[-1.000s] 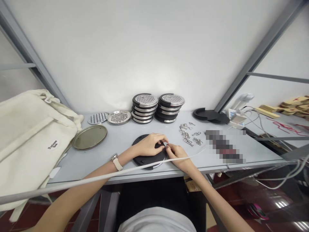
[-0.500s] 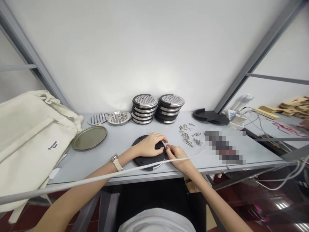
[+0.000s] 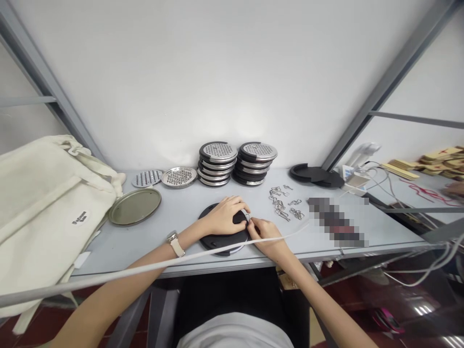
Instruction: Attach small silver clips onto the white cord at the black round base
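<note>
On the table in front of me lies a round grater in a black holder (image 3: 223, 241), its black side up. My left hand (image 3: 227, 217) rests over it, fingers and thumb curled at its right rim to grip it. At that same rim my right hand (image 3: 266, 237) pinches a small metal clasp (image 3: 248, 216), of which only a thin wire loop shows between the fingertips. To the right of my hands, several loose metal clasps (image 3: 279, 203) lie scattered on the table.
Two stacks of round graters (image 3: 218, 164) stand by the wall. Left of them lie loose grater discs (image 3: 179, 177) and a plain round metal plate (image 3: 135, 207). Black holders (image 3: 308, 172) lie at right. A white cable (image 3: 145, 266) crosses before my forearms; a cream bag (image 3: 47, 208) stands left.
My fingers have shifted very slightly to the left at the rim, and a little more of the wire loop shows. The other things on the table have stayed in place.
</note>
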Demonstrator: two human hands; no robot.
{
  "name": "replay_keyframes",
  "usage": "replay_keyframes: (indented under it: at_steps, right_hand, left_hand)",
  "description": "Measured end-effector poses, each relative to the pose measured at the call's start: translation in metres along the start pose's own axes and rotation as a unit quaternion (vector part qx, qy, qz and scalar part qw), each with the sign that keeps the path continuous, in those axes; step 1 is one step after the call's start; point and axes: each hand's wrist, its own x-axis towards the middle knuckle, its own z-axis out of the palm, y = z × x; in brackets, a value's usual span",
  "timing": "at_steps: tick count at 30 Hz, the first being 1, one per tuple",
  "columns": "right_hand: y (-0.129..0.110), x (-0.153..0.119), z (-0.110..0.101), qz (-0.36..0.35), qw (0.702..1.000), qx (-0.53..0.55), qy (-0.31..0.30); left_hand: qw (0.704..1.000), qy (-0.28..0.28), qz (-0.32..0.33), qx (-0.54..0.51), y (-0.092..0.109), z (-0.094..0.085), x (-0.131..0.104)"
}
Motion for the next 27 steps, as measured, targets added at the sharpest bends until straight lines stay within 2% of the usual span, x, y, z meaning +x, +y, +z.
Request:
replay_keyframes:
  at_steps: [18,22,27]
  right_hand:
    - [-0.0013,-0.0007,0.0003,-0.008,1.0,-0.013,0.013]
    - [-0.0007,-0.0005,0.0005,-0.007,0.999,-0.032,0.013]
    - [0.0002,0.0002,0.0009,-0.006,0.999,-0.044,0.002]
  left_hand:
    - [1.0,0.002,0.0,0.002,-0.0014,0.0004,0.0012]
    - [1.0,0.003,0.021,-0.013,0.0024,-0.0024,0.0017]
    - [0.998,-0.022,0.043,-0.026,0.0035,-0.0045,0.0023]
